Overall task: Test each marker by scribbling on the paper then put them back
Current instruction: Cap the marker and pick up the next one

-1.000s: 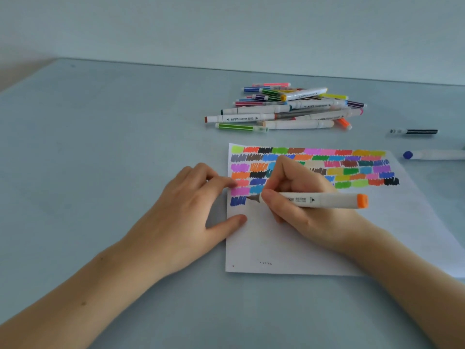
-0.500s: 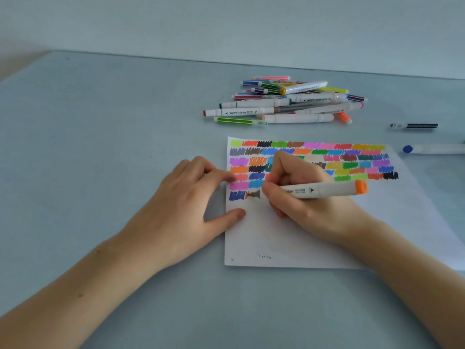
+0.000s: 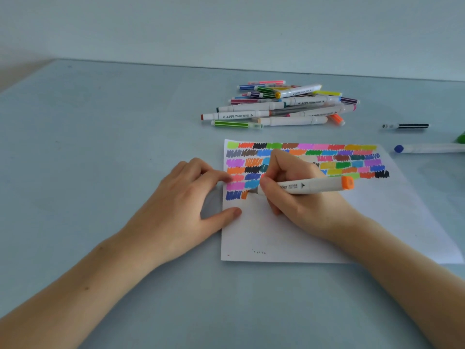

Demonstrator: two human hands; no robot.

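A white sheet of paper (image 3: pixel 314 238) lies on the table, its upper part filled with rows of coloured scribbles. My right hand (image 3: pixel 299 200) grips a white marker with an orange cap (image 3: pixel 317 185), its tip touching the paper beside a blue patch, where a small orange mark shows. My left hand (image 3: pixel 183 205) presses on the paper's left edge with fingertips and thumb. A pile of markers (image 3: pixel 281 104) lies beyond the sheet.
A black-striped pen (image 3: pixel 406 126) and a white marker with a blue end (image 3: pixel 427 148) lie at the right, near a green thing (image 3: pixel 461 138) at the frame edge. The pale blue table (image 3: pixel 100 147) ends at a wall behind.
The marker tip has laid a small orange stroke beside the blue patch. My left hand has stayed on the paper's edge. The camera has tilted slightly.
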